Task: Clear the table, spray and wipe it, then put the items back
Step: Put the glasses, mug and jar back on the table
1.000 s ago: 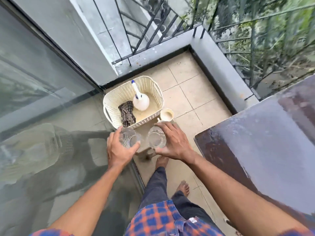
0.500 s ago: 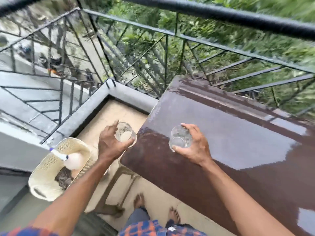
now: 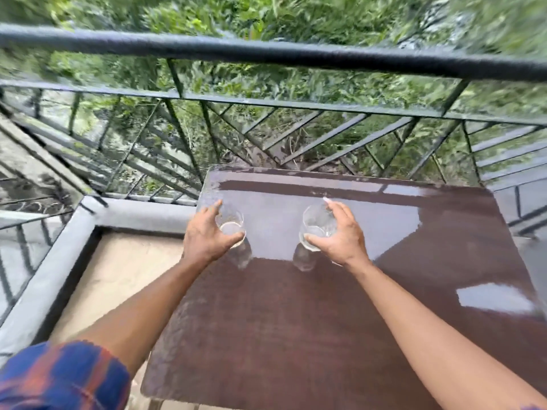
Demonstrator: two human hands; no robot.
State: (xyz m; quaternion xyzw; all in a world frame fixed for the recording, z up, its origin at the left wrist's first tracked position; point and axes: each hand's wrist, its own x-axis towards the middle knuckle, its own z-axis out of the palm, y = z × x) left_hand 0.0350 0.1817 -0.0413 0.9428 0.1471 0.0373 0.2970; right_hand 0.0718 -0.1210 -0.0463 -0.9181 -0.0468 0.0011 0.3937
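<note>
So, sleeve (image 3: 59,377): blue and orange check, blurred, in the lower left corner on the left arm.
Kerb (image 3: 50,285): a grey raised strip along the balcony edge, turning a corner left of the table.
Floor (image 3: 124,276): pale surface between the kerb and the table's left edge.
Left hand (image 3: 207,238): over the table's far left corner, back upward. It grips the left glass from its left side, thumb curled round the near wall and forefinger reaching along the far rim.
Left glass (image 3: 232,224): clear tumbler, upright, mouth up, by the far left corner of the table. Its reflection lies on the glossy top just below it. Whether the base touches the top cannot be told.
Table (image 3: 296,335): dark brown, glossy, rectangular, with a pale sheen across the far half and a bright patch at the right. Its far edge sits near the railing.
Right glass (image 3: 316,223): clear, upright, level with the left glass, bare tabletop between the two. A reflection lies beneath it, and contact with the top is likewise unclear.
Right hand (image 3: 343,235): holds the right glass from its right side, thumb on the near wall, fingers wrapped round the far side.
Railing (image 3: 266,54): dark metal, a thick round top rail with slanted bars below, beyond the table.
Greenery (image 3: 325,19): leaves behind the railing, blurred.
</note>
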